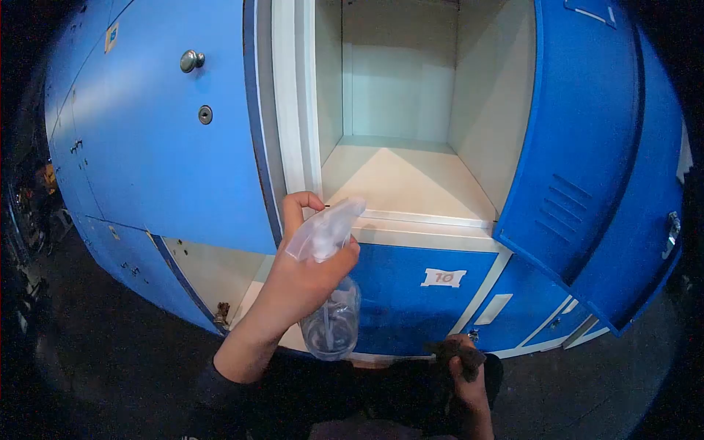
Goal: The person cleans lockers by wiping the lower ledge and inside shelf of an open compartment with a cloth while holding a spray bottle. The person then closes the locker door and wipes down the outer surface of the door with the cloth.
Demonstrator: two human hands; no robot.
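Note:
My left hand (308, 275) is wrapped round the neck of a clear plastic spray bottle (334, 326) with a white, translucent trigger head. The bottle is nearly upright, its head level with the front edge of an open locker compartment (400, 180). Some clear liquid seems to be inside, though how much I cannot tell. Lower down, near my lap, my right hand (471, 381) grips a crumpled dark cloth (453, 355). The cloth is bunched between fingers and thumb, in front of the lower blue lockers.
A blue locker door (587, 147) with vent slots stands swung out at the right. On the left, a lighter blue door (158, 139) with a round knob is also swung out. Below sits a shut door (389, 293) with a paper label (444, 278) reading 10.

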